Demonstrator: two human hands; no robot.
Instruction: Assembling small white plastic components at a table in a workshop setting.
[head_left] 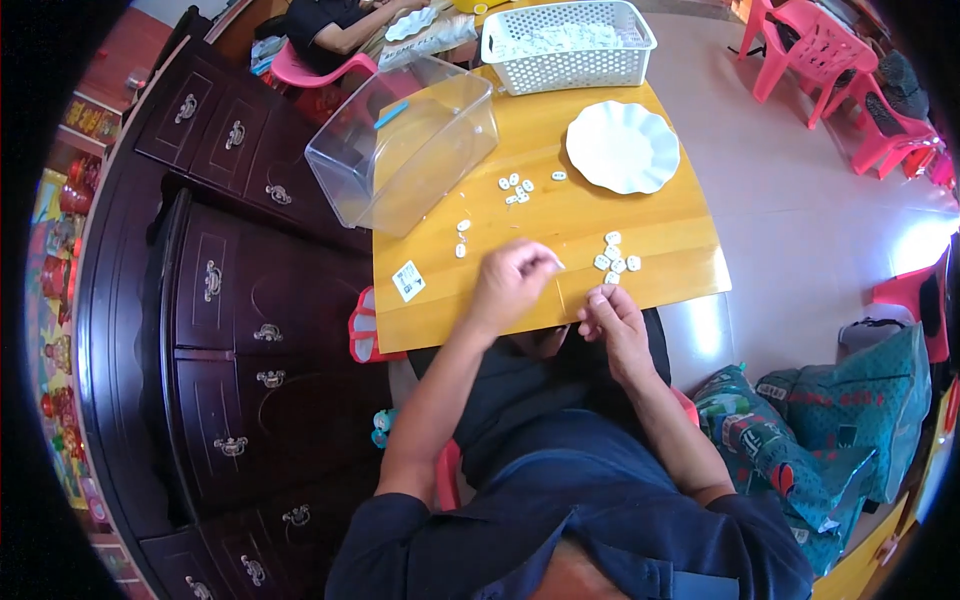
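Over the front of the yellow table (680, 235), my left hand (510, 285) is closed in a pinch, with a tiny pale bit at its fingertips, too small to name. My right hand (615, 325) is at the table's front edge, thumb and fingers pressed together; what they hold, if anything, is hidden. Just beyond it lies a cluster of small white oval pieces (617, 262) with dark marks. More such pieces (518, 187) lie farther back in the middle, and a few others (462, 238) sit left of centre.
A white scalloped plate (622, 147) stands at the right, a white perforated basket (570, 72) of small white pieces behind it. A clear plastic bin (340, 165) tilts at the left, by dark cabinets (230, 270). Green bags (850, 400) lie right; another person (335, 30) sits across.
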